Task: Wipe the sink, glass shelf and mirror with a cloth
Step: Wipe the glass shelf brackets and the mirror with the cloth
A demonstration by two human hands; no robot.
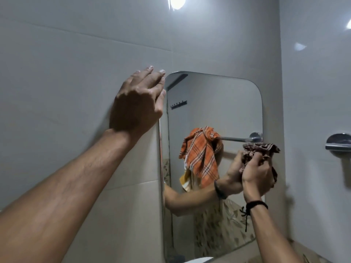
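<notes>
A rounded-corner mirror [224,103] hangs on the grey tiled wall. My left hand [138,103] rests flat on the wall, fingers straight, right at the mirror's upper left edge. My right hand [256,173] grips a bunched brown patterned cloth [262,149] and holds it against the mirror's right edge, about halfway up. The mirror reflects my arm, an orange checked towel and a towel bar. Sink and glass shelf are out of view.
A chrome wall fitting [338,145] sticks out on the right wall. A white rounded rim [199,260] shows at the bottom edge below the mirror. The tiled wall [66,73] fills the left side.
</notes>
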